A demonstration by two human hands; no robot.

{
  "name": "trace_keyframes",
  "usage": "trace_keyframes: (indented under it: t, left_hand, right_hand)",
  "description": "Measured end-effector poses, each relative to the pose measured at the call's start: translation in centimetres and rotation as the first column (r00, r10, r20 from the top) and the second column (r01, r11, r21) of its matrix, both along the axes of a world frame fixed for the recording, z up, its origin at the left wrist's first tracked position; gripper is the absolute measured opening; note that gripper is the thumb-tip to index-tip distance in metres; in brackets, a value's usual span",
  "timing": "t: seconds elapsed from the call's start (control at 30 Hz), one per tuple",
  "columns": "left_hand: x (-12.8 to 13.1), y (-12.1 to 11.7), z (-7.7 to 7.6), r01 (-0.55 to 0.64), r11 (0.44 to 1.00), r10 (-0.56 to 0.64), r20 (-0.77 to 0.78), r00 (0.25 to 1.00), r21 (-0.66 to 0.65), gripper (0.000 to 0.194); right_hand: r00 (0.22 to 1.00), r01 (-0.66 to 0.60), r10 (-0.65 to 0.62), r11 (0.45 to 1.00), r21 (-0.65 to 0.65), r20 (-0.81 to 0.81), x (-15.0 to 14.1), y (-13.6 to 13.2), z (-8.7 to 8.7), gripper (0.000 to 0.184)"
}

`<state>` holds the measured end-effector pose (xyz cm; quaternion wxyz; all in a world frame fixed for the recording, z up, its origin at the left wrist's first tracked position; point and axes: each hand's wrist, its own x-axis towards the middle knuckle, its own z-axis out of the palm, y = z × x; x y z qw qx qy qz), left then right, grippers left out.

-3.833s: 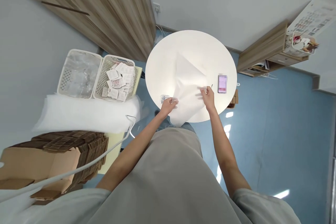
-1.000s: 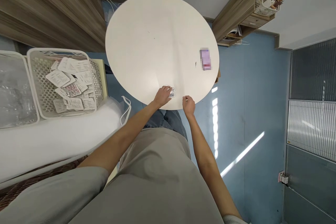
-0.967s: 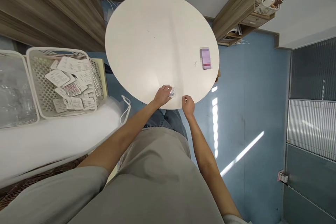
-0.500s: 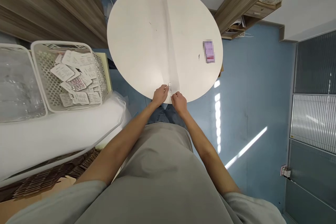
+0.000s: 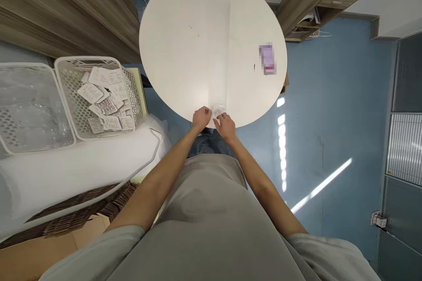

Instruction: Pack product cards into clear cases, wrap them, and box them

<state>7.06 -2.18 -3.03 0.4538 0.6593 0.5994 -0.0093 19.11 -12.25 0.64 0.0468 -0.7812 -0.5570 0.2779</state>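
Across the round white worktop (image 5: 174,52) runs a translucent sheet (image 5: 218,61), small packet (image 5: 219,109) at its near end! Left hand (image 5: 201,118) beside it, right hand (image 5: 226,127) at its edge; whether either grip is closed, I can't tell. Even, gentle tension should limit creases.

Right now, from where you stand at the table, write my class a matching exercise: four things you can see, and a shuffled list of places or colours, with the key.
1. Packet
2. Cards
3. Floor
4. Table

A. blue
B. in a basket
C. by the right hand
D. round and pale

Right pairs: 1-C, 2-B, 3-A, 4-D
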Motion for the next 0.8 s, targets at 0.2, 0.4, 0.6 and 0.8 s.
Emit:
trace_keyframes:
  t: [0.2, 0.4, 0.6, 0.8]
  left_hand:
    - [0.4, 0.1, 0.2, 0.018, 1.0, -0.019, -0.082, 0.996, -0.016, 0.02]
    - [1.3, -0.3, 0.1, 0.045, 0.999, -0.045, -0.191, 0.981, 0.001, 0.019]
    - [1.8, -1.1, -0.6, 0.053, 0.98, -0.013, -0.204, 0.979, 0.192, 0.012]
    - [1.6, -1.1, -1.8, 0.205, 0.899, -0.221, -0.005, 0.975, 0.386, 0.036]
  right_hand:
    - [0.926, 0.374, -0.375, 0.926, -0.043, -0.04, 3.2, 0.7, -1.5, 0.033]
    - [0.886, 0.417, -0.44, 0.895, -0.16, -0.147, 4.2, 2.1, -2.8, 0.026]
    - [0.854, 0.461, -0.488, 0.871, -0.171, -0.179, 3.7, 2.4, -3.1, 0.023]
    - [0.826, 0.503, -0.526, 0.85, -0.156, -0.202, 3.2, 2.2, -3.3, 0.019]
